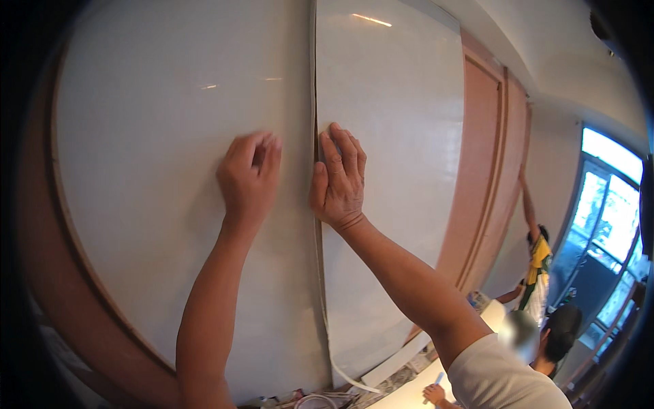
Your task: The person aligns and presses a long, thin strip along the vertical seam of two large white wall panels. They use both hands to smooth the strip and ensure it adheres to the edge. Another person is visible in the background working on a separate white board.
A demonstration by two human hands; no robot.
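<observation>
My left hand (248, 170), slightly blurred, is raised by the left white glossy panel (136, 170), its fingers curled in a pinch; whatever they hold, if anything, is too unclear to make out. My right hand (339, 176) lies with outstretched fingers against the narrower right white panel (392, 123), at its left edge beside the dark vertical seam. Lower down, a thin white strip (334, 365) runs along this seam and curves away to the right at the bottom.
Wooden panelling (477, 163) continues rightward. A person in yellow and white (535, 273) reaches up the wall; another person (558, 334) is lower, and someone's hand (434, 393) rests on a pale surface (409, 395). A bright window (606, 211) stands right. Clutter (313, 402) lies along the bottom.
</observation>
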